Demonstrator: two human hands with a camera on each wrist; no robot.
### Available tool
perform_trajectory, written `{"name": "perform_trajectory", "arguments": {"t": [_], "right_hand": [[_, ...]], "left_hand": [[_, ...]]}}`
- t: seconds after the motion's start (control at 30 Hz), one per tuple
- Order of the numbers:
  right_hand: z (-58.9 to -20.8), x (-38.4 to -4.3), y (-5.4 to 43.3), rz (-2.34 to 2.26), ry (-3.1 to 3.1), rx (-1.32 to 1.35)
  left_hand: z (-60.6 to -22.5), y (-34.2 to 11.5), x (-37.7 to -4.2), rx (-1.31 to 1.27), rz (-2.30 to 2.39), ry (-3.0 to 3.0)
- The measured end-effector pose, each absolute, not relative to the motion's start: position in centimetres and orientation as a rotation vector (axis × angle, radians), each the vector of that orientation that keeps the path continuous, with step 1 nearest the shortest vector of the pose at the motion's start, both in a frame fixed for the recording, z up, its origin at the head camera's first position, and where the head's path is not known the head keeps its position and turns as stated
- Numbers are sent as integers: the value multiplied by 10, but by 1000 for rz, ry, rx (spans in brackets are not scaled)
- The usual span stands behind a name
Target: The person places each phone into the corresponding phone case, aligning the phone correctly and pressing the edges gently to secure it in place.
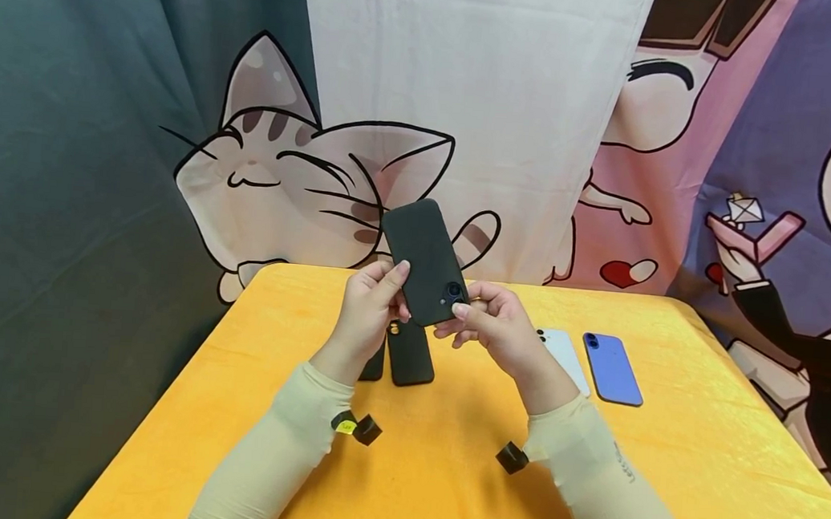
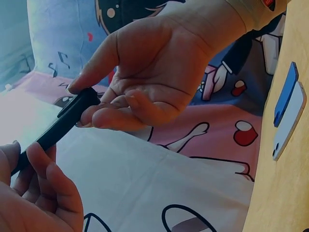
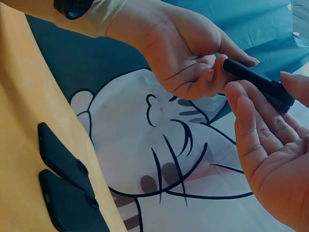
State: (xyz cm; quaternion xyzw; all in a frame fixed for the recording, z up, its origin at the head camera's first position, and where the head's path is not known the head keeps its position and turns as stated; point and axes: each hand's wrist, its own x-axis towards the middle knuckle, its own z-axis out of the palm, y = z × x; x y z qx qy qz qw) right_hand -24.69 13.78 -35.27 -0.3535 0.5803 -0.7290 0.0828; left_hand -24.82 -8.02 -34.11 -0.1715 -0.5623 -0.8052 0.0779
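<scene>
As pale sleeves (image 1: 280, 443) extend over a yellow tabletop (image 1: 437, 470), a person's left hand (image 1: 369, 300) pinches one long side of a black phone (image 1: 419, 252), its thumb flat on the back, while the right hand (image 1: 501, 326) pinches the camera corner. The phone tilts between both hands, raised off the cloth. Two black phone-shaped items (image 1: 412, 356) lie below the left hand; a white phone (image 1: 569, 360) and a blue phone (image 1: 614, 370) lie right of the right hand. Beyond both hands hangs a cartoon-cat backdrop (image 1: 473, 54).
</scene>
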Motion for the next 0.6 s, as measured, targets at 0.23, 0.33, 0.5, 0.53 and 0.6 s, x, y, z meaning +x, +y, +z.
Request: {"name": "perform_trajectory", "arguments": {"t": [0.23, 0.33, 0.5, 0.53, 0.6], "right_hand": [[-354, -247, 135, -2141, 1796, -1014], [-355, -247, 134, -2134, 1812, -1002], [-355, -247, 132, -2144, 1813, -1009], [-356, -247, 132, -2147, 1808, -1008], [-356, -247, 131, -2149, 1806, -1014]], "left_hand": [[-337, -82, -246, -498, -2353, -1707], [-337, -83, -245, -515, -2319, -1703], [-337, -82, -246, -523, -2284, -1701], [-337, -82, -247, -521, -2280, -1701], [-338, -82, -247, -512, -2282, -1699]]}}
